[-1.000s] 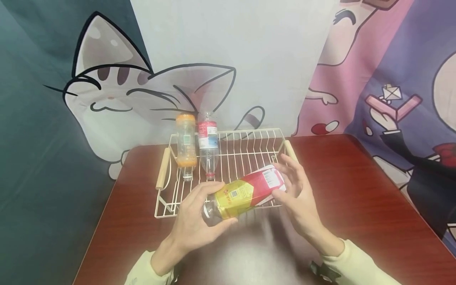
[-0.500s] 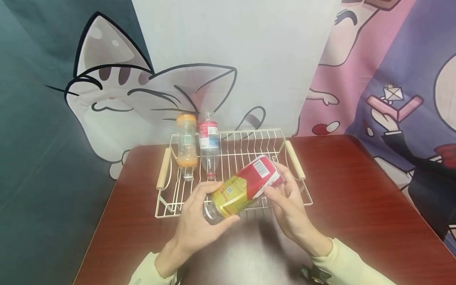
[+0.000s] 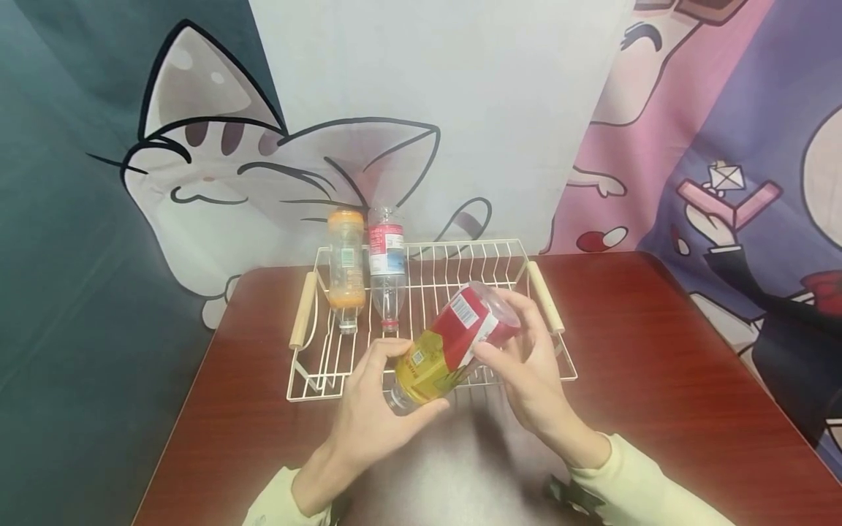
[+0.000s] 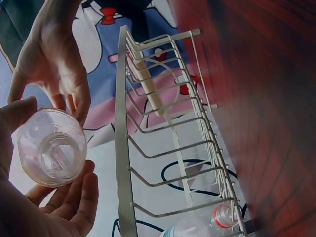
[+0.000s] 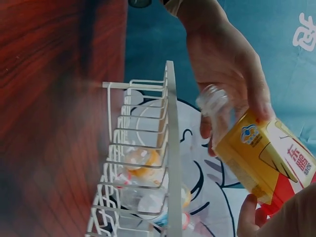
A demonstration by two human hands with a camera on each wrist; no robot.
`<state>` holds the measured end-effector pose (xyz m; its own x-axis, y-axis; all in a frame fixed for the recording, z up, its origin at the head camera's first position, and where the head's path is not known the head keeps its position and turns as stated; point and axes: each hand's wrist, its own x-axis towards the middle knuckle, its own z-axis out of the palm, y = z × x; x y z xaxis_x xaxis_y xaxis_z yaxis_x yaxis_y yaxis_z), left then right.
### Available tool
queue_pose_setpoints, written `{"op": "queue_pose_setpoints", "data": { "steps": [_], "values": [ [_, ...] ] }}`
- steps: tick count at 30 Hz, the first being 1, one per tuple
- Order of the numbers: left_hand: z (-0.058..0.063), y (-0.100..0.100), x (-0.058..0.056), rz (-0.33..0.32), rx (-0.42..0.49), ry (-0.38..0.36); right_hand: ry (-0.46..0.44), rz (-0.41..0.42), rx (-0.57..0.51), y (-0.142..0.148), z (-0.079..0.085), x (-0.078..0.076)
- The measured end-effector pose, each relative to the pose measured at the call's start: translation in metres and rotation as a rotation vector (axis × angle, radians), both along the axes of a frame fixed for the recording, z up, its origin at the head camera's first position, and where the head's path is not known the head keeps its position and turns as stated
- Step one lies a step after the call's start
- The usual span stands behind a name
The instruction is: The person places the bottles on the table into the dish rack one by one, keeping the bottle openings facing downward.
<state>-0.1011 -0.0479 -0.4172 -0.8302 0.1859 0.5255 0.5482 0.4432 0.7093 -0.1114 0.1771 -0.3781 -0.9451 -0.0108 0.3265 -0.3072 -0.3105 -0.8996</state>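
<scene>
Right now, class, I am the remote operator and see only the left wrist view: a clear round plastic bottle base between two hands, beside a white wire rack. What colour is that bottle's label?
Observer: Yellow and red; the clear plastic bottle with the yellow and red label is held tilted over the white wire rack.
Operator: Which hand holds which end?
Observer: The left hand grips the neck end, the right hand the base end.
Operator: Is anything in the rack?
Observer: Two bottles neck-down at its left: an orange-tinted plastic bottle and a clear plastic bottle with a red label.
</scene>
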Motion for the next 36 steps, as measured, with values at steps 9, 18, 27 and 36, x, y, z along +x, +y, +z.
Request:
{"op": "queue_pose_setpoints", "data": {
  "steps": [9, 18, 27, 36],
  "values": [
    [0.0, 0.001, 0.004, 0.02, -0.014, -0.079, 0.035, -0.026, 0.113, -0.002, 0.007, -0.005],
    [0.0, -0.021, 0.002, -0.032, -0.091, -0.071, 0.021, -0.031, 0.215, 0.002, 0.013, -0.018],
    [-0.006, -0.068, -0.003, 0.176, -0.193, 0.043, 0.052, -0.11, 0.3, 0.021, 0.036, -0.048],
    [-0.017, -0.1, -0.009, 0.345, -0.332, -0.035, 0.082, -0.203, 0.219, 0.034, 0.058, -0.08]
  ]
}}
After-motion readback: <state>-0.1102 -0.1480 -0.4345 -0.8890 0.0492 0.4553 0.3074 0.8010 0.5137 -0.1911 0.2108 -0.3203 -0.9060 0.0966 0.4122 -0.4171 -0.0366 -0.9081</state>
